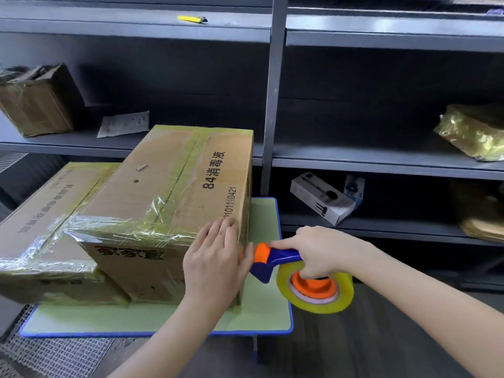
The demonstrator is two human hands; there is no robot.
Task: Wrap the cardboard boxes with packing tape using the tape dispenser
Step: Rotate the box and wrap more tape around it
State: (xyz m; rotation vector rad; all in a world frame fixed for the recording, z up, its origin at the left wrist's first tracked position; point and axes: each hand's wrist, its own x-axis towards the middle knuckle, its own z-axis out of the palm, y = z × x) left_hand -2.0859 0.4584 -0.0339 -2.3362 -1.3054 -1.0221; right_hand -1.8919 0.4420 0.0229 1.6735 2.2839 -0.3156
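Tall box (174, 186) sits on the green worktop (261, 317), touching the lower box (46, 214) on its left; both carry shiny tape. Left hand (215, 257) lies flat, fingers straight, pressing the tall box's near right corner. Right hand (319, 252) is curled round the blue-orange tape dispenser (272, 259), just beside that corner, with the yellow tape roll (316, 290) hanging off the worktop edge.

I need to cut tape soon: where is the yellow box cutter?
In the head view, the yellow box cutter lies on the upper grey metal shelf, left of the vertical grey shelf post, high above the taller taped cardboard box.
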